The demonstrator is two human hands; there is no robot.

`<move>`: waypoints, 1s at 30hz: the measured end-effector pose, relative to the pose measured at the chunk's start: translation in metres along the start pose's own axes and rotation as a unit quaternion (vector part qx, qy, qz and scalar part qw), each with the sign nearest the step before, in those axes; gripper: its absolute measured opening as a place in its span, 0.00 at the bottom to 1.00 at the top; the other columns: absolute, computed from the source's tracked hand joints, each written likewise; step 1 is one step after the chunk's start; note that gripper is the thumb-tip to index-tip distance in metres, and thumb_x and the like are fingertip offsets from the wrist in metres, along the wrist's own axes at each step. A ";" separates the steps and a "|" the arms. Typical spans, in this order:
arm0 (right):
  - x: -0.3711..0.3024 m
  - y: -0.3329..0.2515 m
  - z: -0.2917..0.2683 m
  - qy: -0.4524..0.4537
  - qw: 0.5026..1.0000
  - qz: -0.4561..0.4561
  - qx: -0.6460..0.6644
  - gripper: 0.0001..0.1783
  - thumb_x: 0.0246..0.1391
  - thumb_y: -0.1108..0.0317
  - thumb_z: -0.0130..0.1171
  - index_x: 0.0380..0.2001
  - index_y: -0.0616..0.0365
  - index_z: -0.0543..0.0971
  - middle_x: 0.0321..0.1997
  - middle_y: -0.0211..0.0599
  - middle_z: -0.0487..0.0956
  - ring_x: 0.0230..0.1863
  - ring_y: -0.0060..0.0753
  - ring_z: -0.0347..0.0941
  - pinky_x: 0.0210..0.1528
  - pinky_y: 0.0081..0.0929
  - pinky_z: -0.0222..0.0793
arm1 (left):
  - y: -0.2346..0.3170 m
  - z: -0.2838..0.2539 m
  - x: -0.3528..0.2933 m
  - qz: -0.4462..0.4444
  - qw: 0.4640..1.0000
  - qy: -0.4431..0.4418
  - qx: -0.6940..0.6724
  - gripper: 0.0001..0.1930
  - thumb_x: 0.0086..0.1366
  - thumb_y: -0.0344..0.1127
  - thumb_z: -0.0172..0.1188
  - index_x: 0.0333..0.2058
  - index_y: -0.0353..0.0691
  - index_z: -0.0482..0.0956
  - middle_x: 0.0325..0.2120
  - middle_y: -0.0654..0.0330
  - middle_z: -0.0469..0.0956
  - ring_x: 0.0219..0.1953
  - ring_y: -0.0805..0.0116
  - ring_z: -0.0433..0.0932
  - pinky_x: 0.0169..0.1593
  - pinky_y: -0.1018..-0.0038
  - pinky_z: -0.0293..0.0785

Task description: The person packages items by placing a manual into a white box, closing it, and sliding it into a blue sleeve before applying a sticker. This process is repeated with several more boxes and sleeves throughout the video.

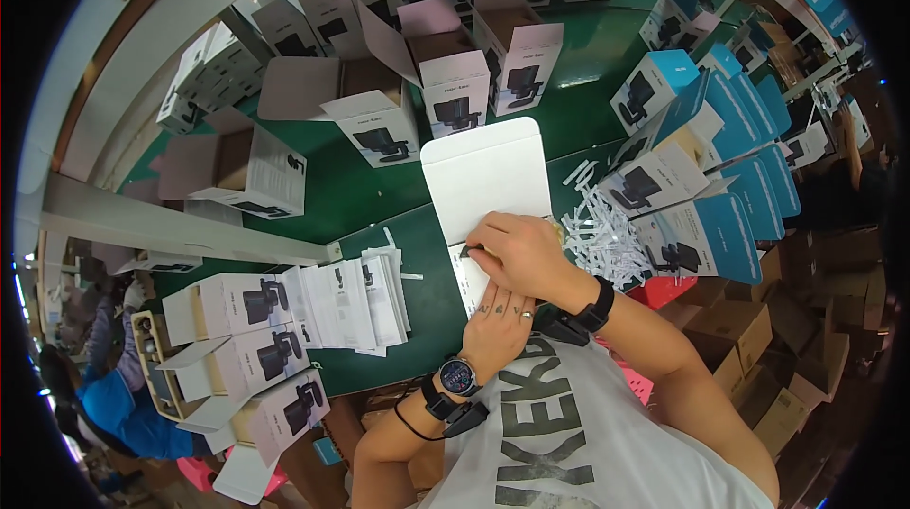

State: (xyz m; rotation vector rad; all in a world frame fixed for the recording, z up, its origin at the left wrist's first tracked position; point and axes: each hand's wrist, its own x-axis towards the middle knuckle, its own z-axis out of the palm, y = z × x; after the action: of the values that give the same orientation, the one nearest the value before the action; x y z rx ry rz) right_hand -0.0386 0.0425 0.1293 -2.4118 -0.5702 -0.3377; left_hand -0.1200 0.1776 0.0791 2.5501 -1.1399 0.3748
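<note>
In front of me is an open white box (488,182), its lid flap standing up and away from me. My right hand (519,248) is over the box's left side, thumb and fingers pinched together; a small dark bit shows at the fingertips, too small to name. Below it, my left hand (500,319), with a ring and a wristwatch (458,376), grips the near part of the box. Its fingertips are hidden under the right hand. The contents of the box are covered by both hands.
Shredded white paper strips (607,239) lie right of the box. A stack of leaflets (365,296) is at left. Printed cartons (455,97) stand open at the back; blue-flapped cartons (701,234) stand at right. A white post (190,220) crosses at left. Brown cartons (739,338) lie lower right.
</note>
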 end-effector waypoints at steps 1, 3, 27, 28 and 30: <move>0.000 0.000 0.002 -0.020 0.999 -0.023 0.021 0.09 0.49 0.64 0.71 0.34 0.49 0.82 0.35 0.29 0.80 0.35 0.40 0.80 0.34 0.36 0.75 | 0.000 -0.001 -0.001 -0.005 1.000 0.003 0.009 0.20 0.65 0.37 0.64 0.52 0.33 0.82 0.51 0.45 0.80 0.58 0.47 0.78 0.68 0.54 0.68; 0.003 -0.002 0.002 -0.062 0.994 -0.069 0.063 0.10 0.48 0.63 0.73 0.32 0.49 0.83 0.34 0.28 0.81 0.33 0.39 0.81 0.32 0.34 0.75 | 0.000 0.001 -0.008 -0.018 0.999 -0.033 -0.010 0.20 0.65 0.38 0.64 0.52 0.33 0.82 0.51 0.45 0.80 0.58 0.47 0.78 0.68 0.54 0.68; -0.004 0.019 -0.072 0.049 0.736 0.285 0.612 0.16 0.70 0.56 0.61 0.50 0.56 0.80 0.34 0.28 0.81 0.29 0.11 0.65 0.32 0.13 0.60 | -0.033 -0.051 -0.004 -0.035 0.992 -0.049 -0.114 0.32 0.64 0.38 0.68 0.65 0.33 0.72 0.66 0.49 0.70 0.67 0.45 0.69 0.69 0.54 0.67; -0.024 0.017 -0.070 0.030 0.805 0.238 0.542 0.15 0.68 0.55 0.62 0.47 0.56 0.80 0.34 0.27 0.81 0.29 0.11 0.65 0.32 0.14 0.60 | -0.033 -0.056 -0.003 -0.056 0.984 -0.059 -0.158 0.31 0.64 0.40 0.68 0.63 0.34 0.74 0.64 0.50 0.73 0.65 0.47 0.72 0.67 0.55 0.68; -0.069 0.013 -0.072 -0.037 0.886 0.205 0.414 0.15 0.65 0.55 0.65 0.41 0.57 0.81 0.33 0.28 0.80 0.29 0.14 0.67 0.32 0.16 0.62 | -0.038 -0.058 -0.010 -0.082 0.973 -0.070 -0.204 0.29 0.65 0.41 0.68 0.61 0.34 0.76 0.62 0.50 0.76 0.63 0.48 0.74 0.66 0.56 0.70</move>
State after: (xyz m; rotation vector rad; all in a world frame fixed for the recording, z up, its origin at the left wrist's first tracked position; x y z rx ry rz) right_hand -0.1003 -0.0338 0.1523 -1.6413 -0.1556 0.1670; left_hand -0.1037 0.2311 0.1212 2.3048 -0.9285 -0.0764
